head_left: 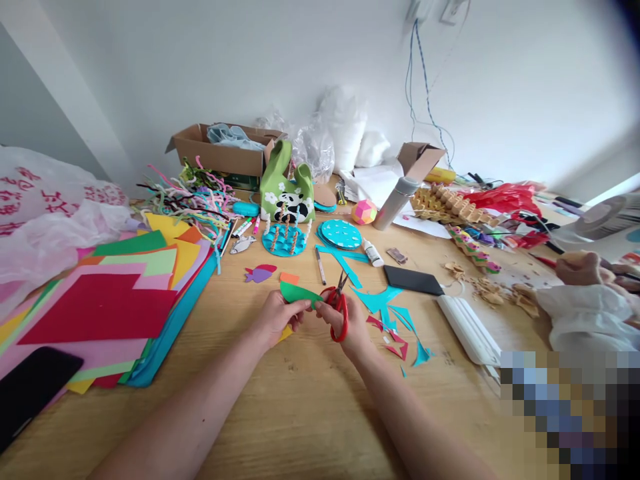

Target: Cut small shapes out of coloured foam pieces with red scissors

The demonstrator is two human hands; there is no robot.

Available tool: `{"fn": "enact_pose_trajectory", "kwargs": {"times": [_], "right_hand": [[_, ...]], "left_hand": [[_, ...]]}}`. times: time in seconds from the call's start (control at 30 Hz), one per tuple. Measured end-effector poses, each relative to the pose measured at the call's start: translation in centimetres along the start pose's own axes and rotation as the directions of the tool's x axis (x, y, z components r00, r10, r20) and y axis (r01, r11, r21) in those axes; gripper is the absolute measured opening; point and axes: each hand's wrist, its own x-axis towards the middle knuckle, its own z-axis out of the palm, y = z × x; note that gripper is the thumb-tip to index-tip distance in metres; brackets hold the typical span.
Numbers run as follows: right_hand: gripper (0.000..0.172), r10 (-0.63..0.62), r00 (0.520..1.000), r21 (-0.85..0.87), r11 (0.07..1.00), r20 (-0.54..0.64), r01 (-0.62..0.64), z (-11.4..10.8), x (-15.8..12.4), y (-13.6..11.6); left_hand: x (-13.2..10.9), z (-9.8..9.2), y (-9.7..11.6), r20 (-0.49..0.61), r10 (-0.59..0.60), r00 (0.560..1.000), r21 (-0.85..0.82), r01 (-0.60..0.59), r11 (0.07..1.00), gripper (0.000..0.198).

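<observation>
My left hand (277,319) pinches a piece of green paper (299,293) above the wooden table. Red-handled scissors (341,301) hang in my right hand (353,327), with the blades pointing up and away from the paper. The fingertips of that hand also meet the green paper's right end. A bit of yellow paper (285,333) shows under my left hand. Just beyond lie an orange paper piece (289,278) and a purple and red paper fish (260,273). Blue paper scraps (379,300) and red scraps (397,345) are scattered to the right.
Coloured sheets (100,300) are stacked at left, with a black phone (37,387) on the near corner. Behind stand a green panda bag (289,190), blue discs (341,235) and a grey bottle (395,203). A black power bank (413,280) and a white case (469,330) lie right.
</observation>
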Motion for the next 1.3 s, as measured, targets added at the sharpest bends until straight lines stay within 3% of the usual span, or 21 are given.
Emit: {"fn": "enact_pose_trajectory", "kwargs": {"times": [0.17,0.33,0.53,1.3], "right_hand": [[0.055,0.026,1.0,0.126,0.992,-0.016,-0.024,0.4,-0.7,0.8],[0.066,0.117,0.979,0.007,0.993,0.169,-0.12,1.1,-1.4,0.6],[0.073,0.252,0.91,-0.112,0.967,0.329,-0.228,1.3,-1.5,0.1],[0.068,0.198,0.938,-0.153,0.975,0.285,-0.16,1.0,-1.3,1.9]], "left_hand": [[0.0,0.1,0.3,-0.081,0.034,0.996,-0.112,-0.043,0.993,0.022],[0.3,0.0,0.4,-0.206,0.032,0.978,-0.28,-0.09,0.956,0.031],[0.5,0.1,0.3,-0.206,0.044,0.978,-0.333,-0.112,0.936,0.031],[-0.2,1.0,-0.6,-0.199,0.024,0.98,-0.274,-0.079,0.958,0.024]]}}
